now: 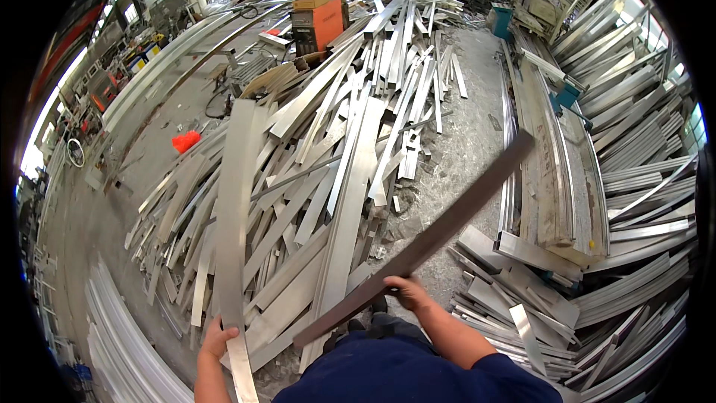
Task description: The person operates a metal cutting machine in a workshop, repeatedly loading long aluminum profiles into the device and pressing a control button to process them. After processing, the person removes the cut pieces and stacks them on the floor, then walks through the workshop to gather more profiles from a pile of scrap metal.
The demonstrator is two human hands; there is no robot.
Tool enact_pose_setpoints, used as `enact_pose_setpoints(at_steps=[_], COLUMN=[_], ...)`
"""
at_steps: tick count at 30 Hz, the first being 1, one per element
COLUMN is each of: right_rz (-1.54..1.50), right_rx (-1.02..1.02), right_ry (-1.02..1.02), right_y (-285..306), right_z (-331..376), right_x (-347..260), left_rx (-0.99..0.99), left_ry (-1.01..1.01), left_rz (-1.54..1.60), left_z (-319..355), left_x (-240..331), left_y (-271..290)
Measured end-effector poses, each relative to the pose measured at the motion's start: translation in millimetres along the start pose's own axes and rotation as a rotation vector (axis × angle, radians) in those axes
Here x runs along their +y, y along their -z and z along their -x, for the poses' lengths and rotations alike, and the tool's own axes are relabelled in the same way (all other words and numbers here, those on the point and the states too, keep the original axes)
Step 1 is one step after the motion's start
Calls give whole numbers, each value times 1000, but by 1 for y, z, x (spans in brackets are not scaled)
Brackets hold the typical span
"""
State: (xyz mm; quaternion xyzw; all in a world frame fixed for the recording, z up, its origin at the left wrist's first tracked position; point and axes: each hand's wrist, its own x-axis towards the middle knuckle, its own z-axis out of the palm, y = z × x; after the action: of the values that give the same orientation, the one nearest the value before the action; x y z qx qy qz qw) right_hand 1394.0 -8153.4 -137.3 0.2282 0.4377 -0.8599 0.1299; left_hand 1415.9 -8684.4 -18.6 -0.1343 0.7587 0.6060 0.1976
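My left hand (218, 339) is closed around the lower part of a long silver metal profile (236, 201), which rises nearly upright at the left of the pile. My right hand (407, 293) grips a long dark brown metal profile (455, 231) near its lower part. That brown piece slants from the lower middle up to the right, across the gap beside the heap. In front of me lies a large heap of loose silver metal profiles (362, 149), crossing each other at many angles. My feet stand at its near end, partly hidden by my torso.
To the right is a long machine bed (556, 179) with stacked metal profiles (634, 172) beyond it. More offcuts (514, 313) lie near my right side. Long bars (123, 336) rest on the floor at lower left. An orange box (318, 27) and a red bag (186, 142) are farther off.
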Motion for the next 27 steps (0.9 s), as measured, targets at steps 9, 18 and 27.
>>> enact_pose_setpoints(at_steps=[9, 18, 27], right_rz=[40, 144, 284], right_rx=[-354, -247, -357], right_ry=[-430, -667, -788], right_y=[-127, -98, -62], right_z=[22, 12, -40], right_x=[78, 123, 88], left_rx=[-231, -393, -253], left_ry=[192, 489, 623], left_rz=[-10, 347, 650], left_z=[-39, -48, -64], left_x=[-19, -123, -45], left_y=[-34, -114, -187])
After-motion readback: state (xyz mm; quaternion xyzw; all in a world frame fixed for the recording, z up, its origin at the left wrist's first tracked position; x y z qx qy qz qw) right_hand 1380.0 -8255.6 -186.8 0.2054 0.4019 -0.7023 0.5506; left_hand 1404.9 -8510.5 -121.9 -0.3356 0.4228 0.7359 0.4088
